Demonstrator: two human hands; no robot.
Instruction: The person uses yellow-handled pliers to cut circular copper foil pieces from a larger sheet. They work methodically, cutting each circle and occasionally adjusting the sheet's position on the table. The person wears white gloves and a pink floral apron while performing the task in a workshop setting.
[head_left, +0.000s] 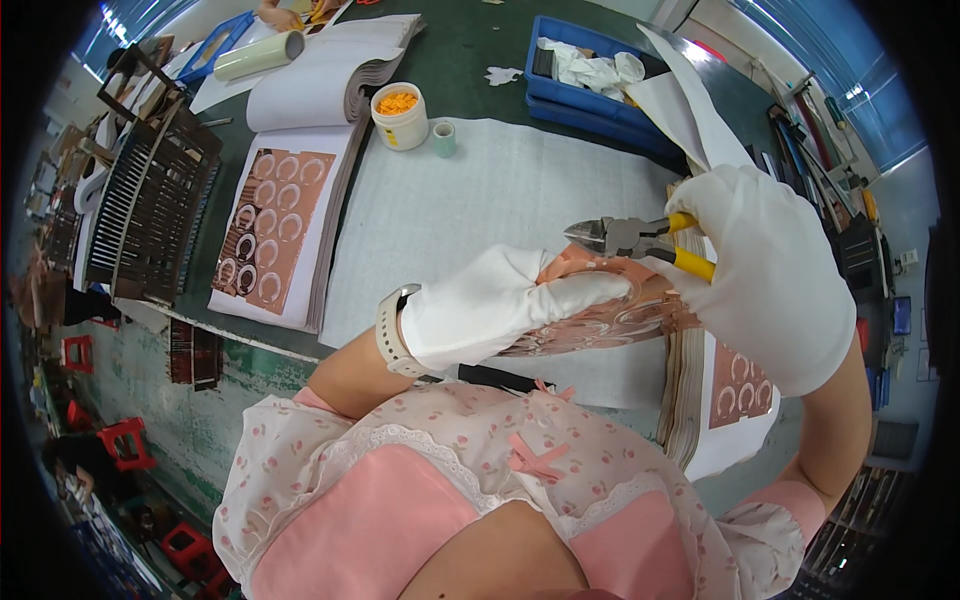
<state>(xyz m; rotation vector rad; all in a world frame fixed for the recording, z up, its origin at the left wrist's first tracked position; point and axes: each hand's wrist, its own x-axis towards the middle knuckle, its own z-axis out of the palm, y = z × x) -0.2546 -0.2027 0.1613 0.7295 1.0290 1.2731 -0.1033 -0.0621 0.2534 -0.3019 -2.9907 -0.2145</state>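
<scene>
In a white glove, my left hand (480,305) pinches the edge of a copper-coloured sheet (590,328) with shiny ring patterns. The sheet is held tilted above the table, in front of my body. My right hand (765,270), gloved in white too, grips diagonal cutters (630,238) by their yellow handles. Their jaws point left, just above the upper edge of the sheet, and look closed. Whether they touch the sheet I cannot tell. The right glove hides part of the sheet's right end.
White paper (460,205) covers the table's middle. To the left, a thick paper stack (325,250) bears another copper sheet (275,230); one more copper sheet (742,385) lies right. Behind stand a white tub (402,132) of orange bits, a green roll (444,140) and blue crates (600,120). A dark rack (150,215) is left.
</scene>
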